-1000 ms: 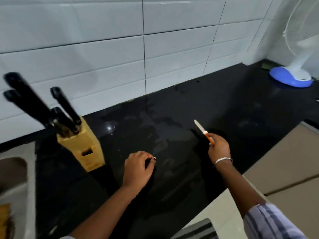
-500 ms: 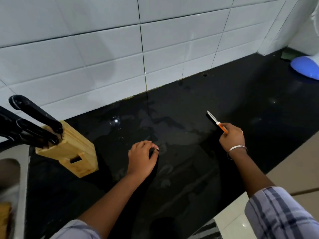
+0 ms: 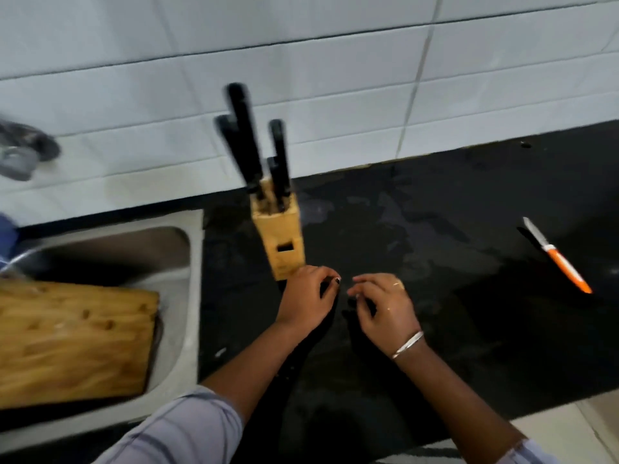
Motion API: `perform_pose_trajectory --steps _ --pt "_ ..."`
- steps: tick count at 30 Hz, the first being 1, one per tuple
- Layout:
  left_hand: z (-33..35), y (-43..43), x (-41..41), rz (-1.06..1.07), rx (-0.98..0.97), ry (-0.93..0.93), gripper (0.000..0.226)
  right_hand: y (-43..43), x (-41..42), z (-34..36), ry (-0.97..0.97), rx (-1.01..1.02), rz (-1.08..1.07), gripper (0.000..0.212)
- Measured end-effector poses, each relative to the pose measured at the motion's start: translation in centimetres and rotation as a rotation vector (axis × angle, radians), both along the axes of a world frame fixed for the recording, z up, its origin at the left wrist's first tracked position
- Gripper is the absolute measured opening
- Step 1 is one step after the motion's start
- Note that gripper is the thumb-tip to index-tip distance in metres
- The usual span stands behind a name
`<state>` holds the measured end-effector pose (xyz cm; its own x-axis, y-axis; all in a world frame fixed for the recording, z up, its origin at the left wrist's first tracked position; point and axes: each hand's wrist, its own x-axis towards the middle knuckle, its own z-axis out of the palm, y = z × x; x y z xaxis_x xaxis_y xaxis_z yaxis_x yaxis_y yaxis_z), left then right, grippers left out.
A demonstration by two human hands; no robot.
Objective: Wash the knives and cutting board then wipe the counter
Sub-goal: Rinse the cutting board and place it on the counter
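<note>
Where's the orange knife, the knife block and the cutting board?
orange knife [image 3: 569, 270], head view, orange handle.
knife block [image 3: 277, 227], head view, wooden front.
cutting board [image 3: 73, 339], head view, top face.

No readable text or labels anywhere

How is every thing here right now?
Small orange-handled knife: lying flat on black counter, unheld.
Black-handled knives: upright in wooden knife block.
Wooden cutting board: resting in grey sink.
Black counter: wet patches.
Left hand: fingers curled, grip unclear.
Right hand: loosely curled, empty.
</note>
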<state>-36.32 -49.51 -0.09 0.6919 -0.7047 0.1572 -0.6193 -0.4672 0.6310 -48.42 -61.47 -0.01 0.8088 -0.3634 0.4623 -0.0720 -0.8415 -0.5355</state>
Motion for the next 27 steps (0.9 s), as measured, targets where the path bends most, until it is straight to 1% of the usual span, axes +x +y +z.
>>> perform_pose_trajectory --steps 3,5,8,10,12,13,14,16,17,18,19,21,24,27 --pt "0.2 6.4 1.5 0.017 0.019 -0.004 0.015 7.7 3.1 1.6 -0.009 0.035 0.183 0.023" --pt "0.1 11.7 2.7 0.02 0.041 -0.042 0.019 12.9 5.1 2.3 -0.017 0.064 0.286 0.02" --pt "0.2 19.9 5.4 0.146 0.004 -0.13 0.018 19.9 8.5 2.4 0.046 0.128 0.393 0.021" --pt "0.3 25.7 7.5 0.319 -0.024 -0.175 0.018 24.8 11.1 1.9 0.141 0.189 0.436 0.022" --pt "0.2 31.9 10.5 0.555 -0.031 -0.229 0.015 30.1 14.2 1.6 0.257 0.221 0.473 0.021" --pt "-0.1 34.6 11.9 0.695 -0.001 -0.243 0.015 32.4 15.7 1.3 0.316 0.219 0.494 0.019" --pt "-0.3 37.7 13.6 0.85 0.06 -0.227 0.021 35.4 17.5 0.8 0.397 0.242 0.518 0.018" --pt "-0.4 42.9 16.6 1.126 0.223 -0.095 0.051 40.3 20.7 -0.2 0.594 0.346 0.537 0.022" --pt "-0.2 44.7 17.8 1.229 0.289 0.015 0.065 42.0 22.0 -0.8 0.665 0.393 0.531 0.026" --pt "0.2 46.2 18.9 1.281 0.34 0.133 0.073 43.6 23.0 -1.3 0.717 0.429 0.508 0.028" --pt "0.5 47.5 20.1 1.288 0.372 0.228 0.074 45.1 23.8 -1.9 0.741 0.452 0.473 0.03" --pt "0.9 48.9 21.7 1.241 0.418 0.333 0.069 47.0 24.7 -2.3 0.756 0.463 0.381 0.033" --pt "1.0 49.3 23.6 1.123 0.334 0.378 0.061 48.0 25.0 -1.7 0.684 0.506 0.273 0.04" --pt "3.1 47.5 24.4 0.926 0.275 0.41 0.056 48.9 26.0 0.1 0.541 0.641 0.257 0.048"
